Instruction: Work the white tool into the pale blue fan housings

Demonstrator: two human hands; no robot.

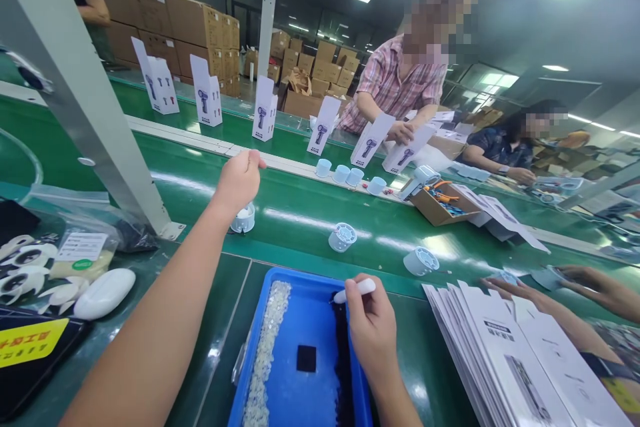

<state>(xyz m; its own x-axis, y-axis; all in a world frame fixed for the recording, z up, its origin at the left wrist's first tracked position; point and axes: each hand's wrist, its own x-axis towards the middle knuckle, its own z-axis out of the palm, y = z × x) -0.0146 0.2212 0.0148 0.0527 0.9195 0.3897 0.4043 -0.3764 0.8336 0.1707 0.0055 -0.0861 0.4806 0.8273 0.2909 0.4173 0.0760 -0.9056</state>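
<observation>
My left hand (239, 181) is closed above the green conveyor belt, its fingers pinched away from me. What it holds, if anything, is hidden. Just below it, partly covered, a light-blue round housing (244, 220) stands on the belt. My right hand (373, 323) grips a white pen-shaped tool (361, 289) over the right side of a blue tray (270, 280). Small clear pieces (267, 353) line the tray's left side, and black pieces (344, 360) its right. A black square (307, 358) lies between them. More light-blue housings (343, 237) sit on the belt.
White printed boxes (263, 110) stand along the far ledge near several light-blue caps (341, 174). Flat cartons (500, 347) are stacked at right, beside another person's hands (530, 300). A metal post (100, 80) rises at left. A person (395, 80) works opposite.
</observation>
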